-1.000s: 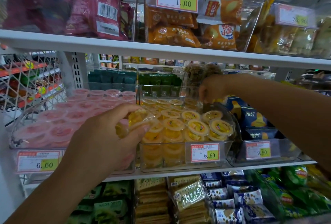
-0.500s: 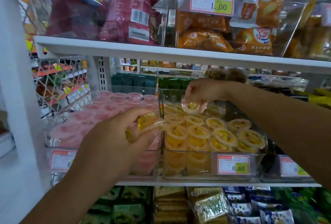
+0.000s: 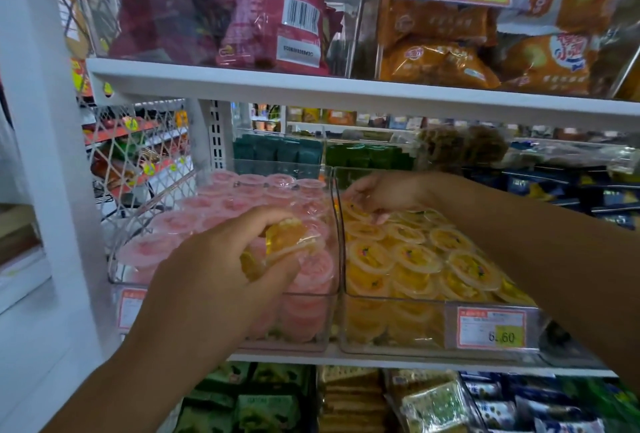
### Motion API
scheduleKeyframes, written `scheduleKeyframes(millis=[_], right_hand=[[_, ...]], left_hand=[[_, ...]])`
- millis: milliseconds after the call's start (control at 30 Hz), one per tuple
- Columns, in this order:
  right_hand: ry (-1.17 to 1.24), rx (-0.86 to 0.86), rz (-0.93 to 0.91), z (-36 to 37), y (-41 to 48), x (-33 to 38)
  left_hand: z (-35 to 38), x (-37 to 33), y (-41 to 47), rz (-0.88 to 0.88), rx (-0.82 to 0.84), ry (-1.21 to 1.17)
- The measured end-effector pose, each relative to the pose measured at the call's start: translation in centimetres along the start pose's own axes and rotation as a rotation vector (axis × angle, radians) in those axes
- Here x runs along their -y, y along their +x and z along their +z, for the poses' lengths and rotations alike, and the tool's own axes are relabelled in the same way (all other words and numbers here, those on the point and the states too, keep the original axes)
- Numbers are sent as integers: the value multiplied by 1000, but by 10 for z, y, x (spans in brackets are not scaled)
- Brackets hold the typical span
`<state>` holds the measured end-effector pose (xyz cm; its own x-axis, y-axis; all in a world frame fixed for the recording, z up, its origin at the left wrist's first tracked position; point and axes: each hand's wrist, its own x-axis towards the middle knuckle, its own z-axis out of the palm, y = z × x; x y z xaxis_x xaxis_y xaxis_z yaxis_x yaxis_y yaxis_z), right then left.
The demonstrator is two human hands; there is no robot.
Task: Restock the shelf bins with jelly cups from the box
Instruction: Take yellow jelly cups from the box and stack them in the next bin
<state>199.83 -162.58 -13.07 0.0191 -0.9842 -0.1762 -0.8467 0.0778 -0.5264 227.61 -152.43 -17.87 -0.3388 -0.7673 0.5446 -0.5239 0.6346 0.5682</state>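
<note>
your left hand (image 3: 221, 269) grips yellow jelly cups (image 3: 289, 240) above the pink bin (image 3: 294, 346); the yellow bin (image 3: 398, 340) they belong in lies just to its right. your right hand (image 3: 381, 195) touches that bin's back row, grip unclear.

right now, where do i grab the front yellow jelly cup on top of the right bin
Pinch the yellow jelly cup by its lid rim, across opposite edges, from above and in front: it lies lid-up, tilted forward, neighbours crowding its sides.

Bright even store light, soft motion blur, wide-angle bowing at edges, perhaps overexposed left.
</note>
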Motion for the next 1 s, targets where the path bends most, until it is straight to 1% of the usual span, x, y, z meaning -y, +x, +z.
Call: scheduleKeyframes(millis=[233,367,467,633,700,800,867,1000], right_hand=[[-46,-62,-11,2,-3,-1],[-97,-146,-31,7,-6,0],[-140,-137,-28,7,-11,1],[-332,-143,-83,-37,-56,2],[-404,-88,-23,-59,-80,-7],[-572,47,150,-79,-113,-29],[-572,100,213,-82,-131,-43],[-559,125,239,-77,-149,-63]], left_hand=[[4,-10,-3,-1,21,-21],[5,-16,-4,-8,35,-21],[5,-19,-4,-8,49,1],[5,-26,-3,-8,34,6],[6,-27,-2,-10,39,10],[12,-37,1,7,73,-5],[16,-45,3,14,80,-23],[27,-51,4,30,92,-23]])
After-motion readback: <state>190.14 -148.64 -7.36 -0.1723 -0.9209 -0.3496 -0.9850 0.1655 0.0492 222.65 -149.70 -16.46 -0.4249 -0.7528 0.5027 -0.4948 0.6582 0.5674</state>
